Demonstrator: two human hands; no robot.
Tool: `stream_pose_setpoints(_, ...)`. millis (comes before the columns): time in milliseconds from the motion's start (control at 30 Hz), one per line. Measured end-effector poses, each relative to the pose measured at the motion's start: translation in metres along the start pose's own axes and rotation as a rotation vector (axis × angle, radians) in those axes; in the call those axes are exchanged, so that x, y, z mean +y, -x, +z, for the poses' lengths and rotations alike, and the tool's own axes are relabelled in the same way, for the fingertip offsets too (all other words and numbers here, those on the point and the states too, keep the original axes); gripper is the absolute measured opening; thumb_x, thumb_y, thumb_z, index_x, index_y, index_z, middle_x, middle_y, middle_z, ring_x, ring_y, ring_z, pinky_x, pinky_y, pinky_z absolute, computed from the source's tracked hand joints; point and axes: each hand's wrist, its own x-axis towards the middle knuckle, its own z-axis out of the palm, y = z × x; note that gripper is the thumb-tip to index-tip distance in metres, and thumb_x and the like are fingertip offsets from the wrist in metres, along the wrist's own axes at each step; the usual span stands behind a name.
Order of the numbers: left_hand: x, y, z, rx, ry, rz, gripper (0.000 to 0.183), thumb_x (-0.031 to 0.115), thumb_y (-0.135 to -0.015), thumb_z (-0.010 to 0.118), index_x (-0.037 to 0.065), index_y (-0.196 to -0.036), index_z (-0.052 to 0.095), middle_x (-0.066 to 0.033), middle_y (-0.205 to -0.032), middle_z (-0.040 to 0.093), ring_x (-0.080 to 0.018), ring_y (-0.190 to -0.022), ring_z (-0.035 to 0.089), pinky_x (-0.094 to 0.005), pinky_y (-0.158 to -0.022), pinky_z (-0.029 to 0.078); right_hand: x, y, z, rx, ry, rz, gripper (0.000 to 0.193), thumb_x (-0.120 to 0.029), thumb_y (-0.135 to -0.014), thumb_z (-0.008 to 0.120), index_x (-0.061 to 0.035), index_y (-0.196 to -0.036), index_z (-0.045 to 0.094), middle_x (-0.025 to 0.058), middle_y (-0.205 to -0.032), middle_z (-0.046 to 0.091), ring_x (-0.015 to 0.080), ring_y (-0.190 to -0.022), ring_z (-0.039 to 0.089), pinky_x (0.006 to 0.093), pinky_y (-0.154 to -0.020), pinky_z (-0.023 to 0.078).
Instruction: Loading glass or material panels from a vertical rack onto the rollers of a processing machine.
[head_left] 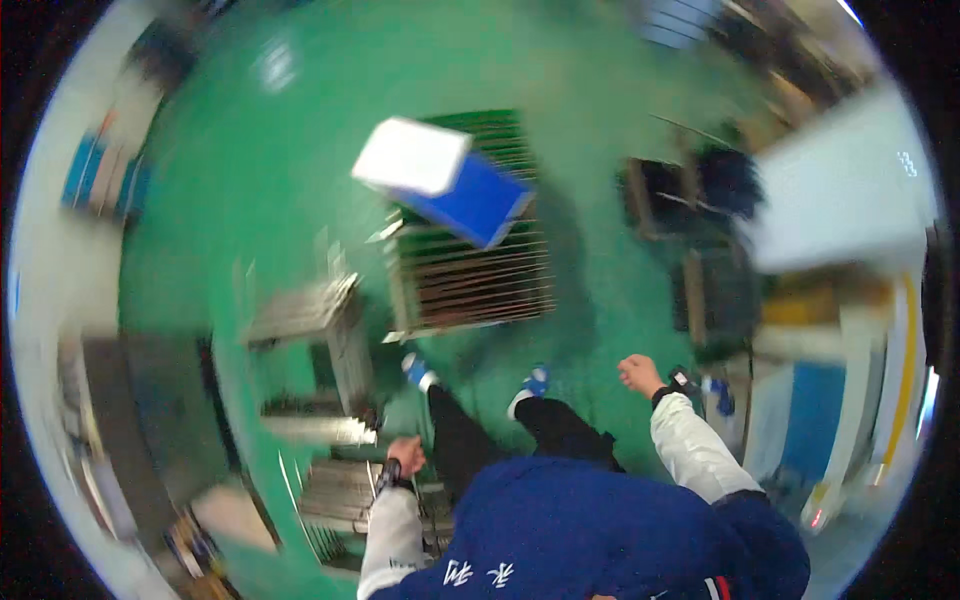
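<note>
My left hand hangs beside my body, curled closed, with a dark band at its wrist; no object shows in it. It is nearest to a stack of grey metal pieces on the left. My right hand is held out over the green floor, also curled into a loose fist with nothing seen in it. Ahead of my feet stands a slatted rack or pallet. On it rest a blue box and a white box or panel, which overlaps the blue one.
Blurred metal frames stand to the left of the slatted rack. Dark bins or carts line the right, beside a large white surface. A dark flat-topped unit is at the far left. Green floor spreads around the rack.
</note>
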Motion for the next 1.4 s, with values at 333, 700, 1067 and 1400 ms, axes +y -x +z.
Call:
stream_pose_setpoints(333, 0.200, -0.022, 0.193, -0.151, -0.576, 0.261, 0.020, 0.022, -0.088, 0.064, 0.005, -0.088, 0.053, -0.0066, -0.068, 0.059, -0.0193, -0.050, 0.058, -0.0302, -0.043, 0.046, 0.366, 0.160, -0.066, 0.427, -0.899, 0.438, 0.018, -0.026, -0.083, 0.063, -0.0105, -0.078, 0.057, 0.0073, -0.061, 0.056, 0.0228, -0.043, 0.051, 0.0342, -0.037, 0.039)
stream_pose_setpoints(700, 0.299, -0.091, 0.349, -0.401, -0.496, -0.047, 0.027, 0.019, -0.088, 0.061, -0.001, -0.107, 0.056, -0.0097, -0.071, 0.057, -0.0217, -0.053, 0.054, -0.0325, -0.042, 0.040, 0.364, 0.143, -0.026, 0.191, -0.986, 0.628, 0.018, -0.027, -0.084, 0.058, -0.0125, -0.073, 0.060, 0.0052, -0.069, 0.063, 0.0222, -0.053, 0.058, 0.0401, -0.045, 0.047)
stream_pose_setpoints(1067, 0.384, -0.105, 0.484, -0.364, -0.779, -0.119, 0.018, 0.022, -0.085, 0.063, 0.007, -0.078, 0.057, -0.0060, -0.063, 0.057, -0.0171, -0.048, 0.054, -0.0320, -0.039, 0.040, 0.210, 0.028, -0.236, 0.412, -1.019, 0.318, 0.016, -0.017, -0.085, 0.062, -0.0041, -0.076, 0.060, 0.0054, -0.066, 0.062, 0.0167, -0.052, 0.058, 0.0300, -0.043, 0.043)
stream_pose_setpoints(1400, 0.411, -0.077, 0.690, -0.449, -0.697, 0.191, 0.016, 0.020, -0.088, 0.059, 0.007, -0.079, 0.056, -0.0024, -0.060, 0.052, -0.0150, -0.046, 0.050, -0.0277, -0.039, 0.038, 0.268, -0.034, -0.290, 0.221, -0.818, 0.212, 0.024, -0.028, -0.089, 0.058, -0.0048, -0.088, 0.064, 0.0071, -0.076, 0.066, 0.0190, -0.062, 0.061, 0.0356, -0.055, 0.049)
